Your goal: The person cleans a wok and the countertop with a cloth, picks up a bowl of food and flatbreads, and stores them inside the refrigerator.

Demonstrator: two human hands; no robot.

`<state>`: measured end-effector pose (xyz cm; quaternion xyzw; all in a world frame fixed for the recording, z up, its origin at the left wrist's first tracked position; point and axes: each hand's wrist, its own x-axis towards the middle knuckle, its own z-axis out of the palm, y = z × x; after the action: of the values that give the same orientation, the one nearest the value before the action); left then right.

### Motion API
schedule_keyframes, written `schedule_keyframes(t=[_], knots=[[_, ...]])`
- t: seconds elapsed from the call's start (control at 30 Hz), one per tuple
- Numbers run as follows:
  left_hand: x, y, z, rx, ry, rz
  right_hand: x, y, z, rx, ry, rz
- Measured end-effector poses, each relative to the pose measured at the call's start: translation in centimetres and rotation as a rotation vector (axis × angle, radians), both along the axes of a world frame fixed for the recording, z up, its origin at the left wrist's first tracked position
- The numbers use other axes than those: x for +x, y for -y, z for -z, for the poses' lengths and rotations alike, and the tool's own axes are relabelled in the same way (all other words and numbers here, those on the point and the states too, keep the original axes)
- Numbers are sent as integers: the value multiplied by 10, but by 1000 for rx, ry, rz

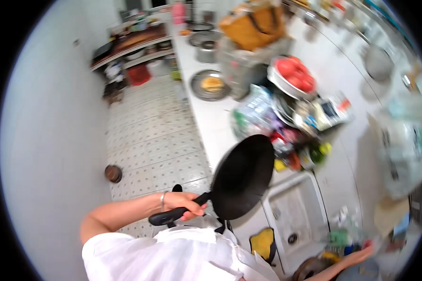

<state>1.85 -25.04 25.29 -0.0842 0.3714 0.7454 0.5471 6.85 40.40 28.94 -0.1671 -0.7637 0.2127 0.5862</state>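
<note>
I take the long white kitchen counter (206, 117) as my landmark, running away from me along the tiled floor. Set into its near end is a white rectangular sink (295, 210) with a round drain, and a yellow sponge or cloth (262, 241) lies just beside the sink's near corner, handy for washing I would judge. Over the counter edge, just left of the sink, I hold a black round frying pan (243, 178), tilted steeply with its dark inside facing the camera, apparently empty; tipped like that it would be drained or carried clear of the clutter, as I judge it. My left hand (180, 203) is wrapped tight around the pan's black handle (173, 215), fingers closed over it, a thin bracelet on the wrist. Farther along the counter from the sink stands a metal bowl of red tomatoes (293, 75), and beyond it a round metal plate with something yellow on it (211, 85). Between bowl and sink lie blurred packets and bottles that I cannot name. My right hand (361, 255) reaches out past the sink's near right corner, close to some small containers; blur hides whether its fingers grip anything, so I cannot tell.
</note>
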Motion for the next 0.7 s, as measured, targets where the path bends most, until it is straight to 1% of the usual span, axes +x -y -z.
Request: schedule_keyframes(t=[0.03, 0.07, 0.1, 0.13, 0.17, 0.2, 0.27, 0.3, 0.37, 0.43, 0.47, 0.5, 0.57, 0.6, 0.63, 0.67, 0.7], knots=[[-2, 20, 3, 42, 9, -17, 0, 27, 53, -26, 274, -196], [-5, 39, 2, 52, 11, -61, -14, 116, 101, -623, 308, -423], [-5, 47, -13, 46, -5, -113, -28, 211, 114, -656, 537, -545], [-5, 69, -13, 72, -12, -181, -31, 273, 151, -779, 871, -769], [-6, 88, -12, 92, -20, -244, -41, 351, 127, -1024, 1208, -981], [-10, 109, -10, 85, -24, -265, -53, 402, 140, -643, 1355, -1345], [-20, 159, -6, 155, -114, -397, -77, 515, 111, -882, 1473, -1614], [-27, 181, -4, 150, -133, -452, -96, 555, 104, -877, 1481, -1630], [-40, 222, 2, 162, -192, -559, -125, 634, 91, -806, 1620, -2023], [-59, 255, 13, 127, -363, -667, -143, 707, 78, -947, 1799, -2242], [-70, 273, 20, 105, -418, -724, -150, 744, 68, -1096, 1903, -2233], [-80, 291, 26, 98, -456, -765, -152, 777, 44, -1325, 1946, -2063], [-98, 329, 31, 21, -513, -890, -174, 842, 65, -1662, 1939, -2045], [-108, 351, 41, 21, -514, -900, -183, 867, 60, -1770, 1896, -1828], [-119, 376, 57, -14, -573, -931, -197, 889, 71, -1768, 1909, -1826], [-129, 401, 65, -56, -636, -962, -217, 911, 86, -1719, 1927, -1881], [-140, 423, 70, -63, -637, -972, -234, 934, 97, -1667, 1946, -1938]])
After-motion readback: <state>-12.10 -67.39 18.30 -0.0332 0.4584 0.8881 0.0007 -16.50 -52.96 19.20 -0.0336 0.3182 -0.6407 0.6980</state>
